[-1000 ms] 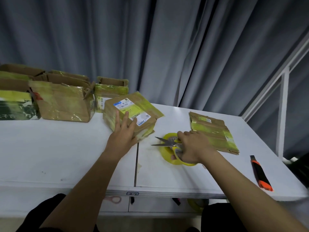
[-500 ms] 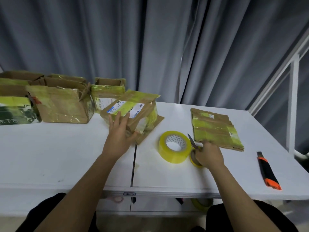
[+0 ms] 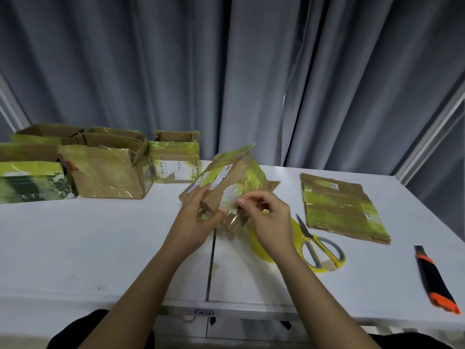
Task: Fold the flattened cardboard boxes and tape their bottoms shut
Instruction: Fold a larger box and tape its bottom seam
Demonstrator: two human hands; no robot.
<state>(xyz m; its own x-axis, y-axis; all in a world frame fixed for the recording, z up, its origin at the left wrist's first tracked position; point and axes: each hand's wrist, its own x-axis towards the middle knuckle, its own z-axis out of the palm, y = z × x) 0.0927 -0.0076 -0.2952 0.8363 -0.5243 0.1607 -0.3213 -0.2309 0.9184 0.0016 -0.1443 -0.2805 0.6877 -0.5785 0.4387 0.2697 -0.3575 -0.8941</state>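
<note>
At table centre, the small brown cardboard box with yellow tape and a white label [image 3: 227, 187] is now tilted up off the white table [image 3: 100, 248], where a second ago it lay pressed flat. Left hand [image 3: 195, 217] grips its near corner; right hand [image 3: 268, 222], having released the yellow-handled scissors [image 3: 318, 244] at 4 o'clock, pinches glossy tape film at the flap. Judged: folding resumed, bottom unsealed. Yellow tape roll [image 3: 297, 233] sits behind that hand. Creased flattened cardboard [image 3: 339, 205] waits at 2 o'clock.

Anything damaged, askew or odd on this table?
Nothing spilled. The boxes are worn: the box at back left has a torn, crumpled top edge and wrinkled old tape. The box in the hands sits tilted, a loose flap sticking out.
</note>
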